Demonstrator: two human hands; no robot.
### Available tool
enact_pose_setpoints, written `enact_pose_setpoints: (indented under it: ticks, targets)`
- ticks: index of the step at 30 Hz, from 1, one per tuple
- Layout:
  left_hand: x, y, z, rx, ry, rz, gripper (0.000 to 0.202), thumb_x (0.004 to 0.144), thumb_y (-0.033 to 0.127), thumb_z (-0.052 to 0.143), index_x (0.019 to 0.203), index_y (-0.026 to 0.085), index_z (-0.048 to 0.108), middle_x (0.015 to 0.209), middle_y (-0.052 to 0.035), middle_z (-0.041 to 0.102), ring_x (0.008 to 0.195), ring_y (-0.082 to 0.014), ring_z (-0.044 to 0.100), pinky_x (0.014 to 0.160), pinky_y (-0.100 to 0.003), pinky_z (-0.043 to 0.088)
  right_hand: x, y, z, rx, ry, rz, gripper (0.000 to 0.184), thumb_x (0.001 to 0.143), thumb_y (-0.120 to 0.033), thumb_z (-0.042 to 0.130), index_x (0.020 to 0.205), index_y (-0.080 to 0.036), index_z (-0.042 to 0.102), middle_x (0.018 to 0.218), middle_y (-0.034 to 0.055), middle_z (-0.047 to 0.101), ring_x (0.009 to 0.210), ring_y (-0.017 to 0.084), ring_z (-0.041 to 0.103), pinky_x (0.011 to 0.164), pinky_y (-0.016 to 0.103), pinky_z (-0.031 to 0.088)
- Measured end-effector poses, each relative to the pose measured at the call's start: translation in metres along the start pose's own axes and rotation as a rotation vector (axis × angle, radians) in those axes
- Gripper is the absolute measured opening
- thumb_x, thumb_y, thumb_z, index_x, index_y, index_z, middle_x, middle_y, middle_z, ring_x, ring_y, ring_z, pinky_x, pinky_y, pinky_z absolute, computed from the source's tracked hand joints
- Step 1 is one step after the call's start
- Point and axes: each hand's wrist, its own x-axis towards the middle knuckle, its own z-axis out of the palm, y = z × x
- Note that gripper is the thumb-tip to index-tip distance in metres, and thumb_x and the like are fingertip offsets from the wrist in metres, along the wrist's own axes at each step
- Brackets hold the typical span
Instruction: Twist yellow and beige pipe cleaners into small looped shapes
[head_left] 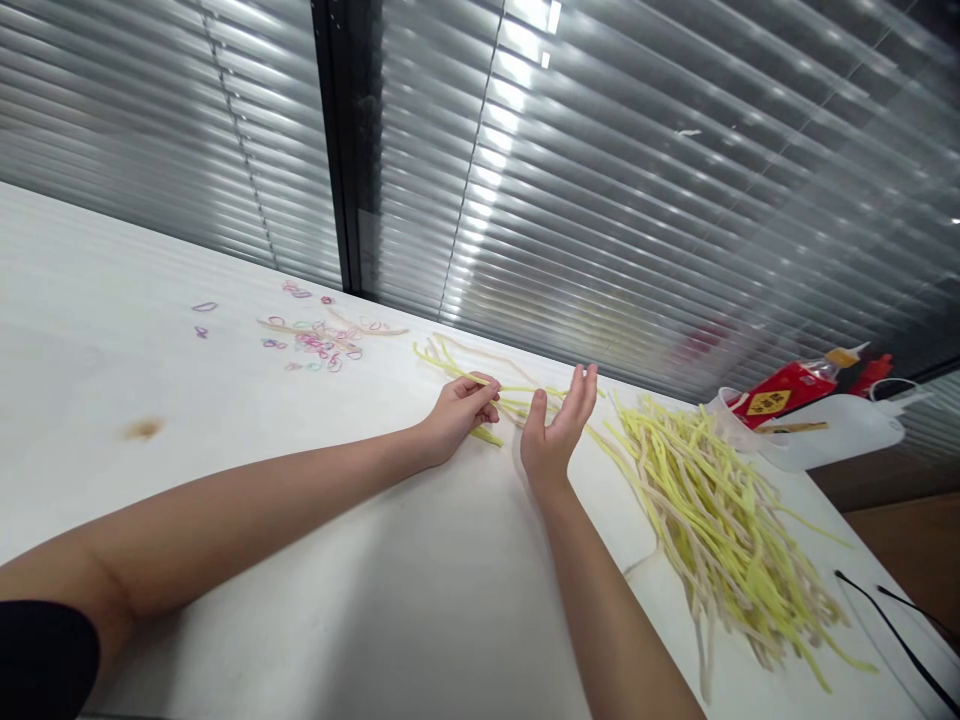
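My left hand [466, 408] is closed, thumb against fingers, on a few yellow strands [517, 390] that look like soft cords or stems; their exact kind is unclear. The strands stick out past both sides of the hand, just above the white table. My right hand [555, 430] stands upright beside them, palm turned left, with its fingers stretched and its thumb apart. Some strands pass behind the right hand, and I see nothing held in it. Right of it lies a big heap of yellow and beige strands [712, 510].
Small colourful rubber bands [319, 345] lie scattered at the back left of the white table [247, 560]. A red-labelled bottle [787, 390], a clear cup [731, 420] and a white plastic container [862, 432] are at the far right. Eyeglasses [900, 630] rest near the right edge. Window blinds [600, 200] line the back.
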Motion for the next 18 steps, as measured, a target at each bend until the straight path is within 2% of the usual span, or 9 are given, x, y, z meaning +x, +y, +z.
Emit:
enact_pose_setpoints:
  ticks: [2,5,7,9,11,14,16,18]
  targets:
    - [0.0,0.001,0.0,-0.031,-0.008,-0.008,0.03,0.065,0.034,0.075,0.077,0.015,0.056,0.071,0.0024,0.056,0.051,-0.0057,0.055,0.054,-0.019,0.041,-0.001,0.003,0.002,0.046,0.03,0.063,0.066,0.091,-0.033,0.037,0.146,-0.021,0.003,0.152,0.014,0.006,0.14,0.027,0.011,0.107,0.056,0.02]
    - [-0.001,0.002,-0.001,-0.058,-0.003,-0.009,0.029,0.065,0.034,0.076,0.077,0.015,0.057,0.071,0.0025,0.056,0.051,-0.0052,0.054,0.054,-0.019,0.042,-0.003,0.009,0.008,0.14,0.064,0.197,0.076,0.092,-0.037,0.036,0.143,-0.026,-0.02,0.151,0.0118,-0.011,0.14,0.027,0.012,0.106,0.054,0.027]
    - [0.0,0.001,-0.002,-0.071,-0.001,-0.007,0.029,0.065,0.034,0.076,0.077,0.015,0.058,0.071,0.0027,0.056,0.051,-0.005,0.054,0.055,-0.02,0.042,-0.003,0.013,0.012,0.198,0.072,0.271,0.081,0.091,-0.04,0.037,0.139,-0.029,-0.027,0.15,0.0113,-0.017,0.139,0.027,0.014,0.104,0.053,0.031]
    - [0.0,0.001,-0.002,-0.083,-0.006,-0.002,0.029,0.065,0.034,0.076,0.077,0.014,0.058,0.07,0.0028,0.056,0.051,-0.0049,0.053,0.055,-0.02,0.043,-0.003,0.016,0.014,0.263,0.067,0.343,0.084,0.09,-0.042,0.04,0.138,-0.029,-0.028,0.15,0.0129,-0.017,0.138,0.027,0.02,0.102,0.051,0.035]
    - [0.001,0.001,-0.003,-0.093,-0.007,0.003,0.029,0.065,0.034,0.076,0.076,0.014,0.058,0.071,0.0027,0.055,0.052,-0.0048,0.053,0.056,-0.02,0.043,-0.002,0.017,0.013,0.36,0.036,0.406,0.082,0.089,-0.043,0.042,0.141,-0.026,-0.02,0.151,0.0165,-0.005,0.136,0.026,0.027,0.1,0.047,0.038]
    - [0.001,0.001,-0.003,-0.086,-0.01,0.003,0.029,0.066,0.035,0.075,0.075,0.014,0.059,0.071,0.002,0.056,0.053,-0.005,0.052,0.057,-0.02,0.043,0.0,0.014,0.011,0.557,-0.077,0.426,0.066,0.087,-0.044,0.046,0.141,-0.018,0.017,0.143,0.019,0.029,0.128,0.025,0.041,0.094,0.041,0.044]
    - [0.0,0.0,-0.003,-0.029,-0.048,0.003,0.028,0.065,0.035,0.075,0.072,0.013,0.059,0.069,0.0015,0.056,0.054,-0.0061,0.052,0.056,-0.02,0.042,0.0,0.01,0.009,0.633,-0.136,0.396,0.051,0.084,-0.043,0.051,0.127,-0.016,0.043,0.131,0.0166,0.047,0.116,0.024,0.052,0.088,0.037,0.047]
    - [0.0,-0.001,-0.003,0.065,-0.113,0.022,0.027,0.066,0.035,0.074,0.07,0.013,0.06,0.064,0.0014,0.055,0.055,-0.0076,0.051,0.056,-0.021,0.041,-0.001,0.006,0.007,0.633,-0.149,0.364,0.036,0.083,-0.042,0.053,0.106,-0.016,0.058,0.112,0.0121,0.06,0.097,0.02,0.06,0.078,0.032,0.048]
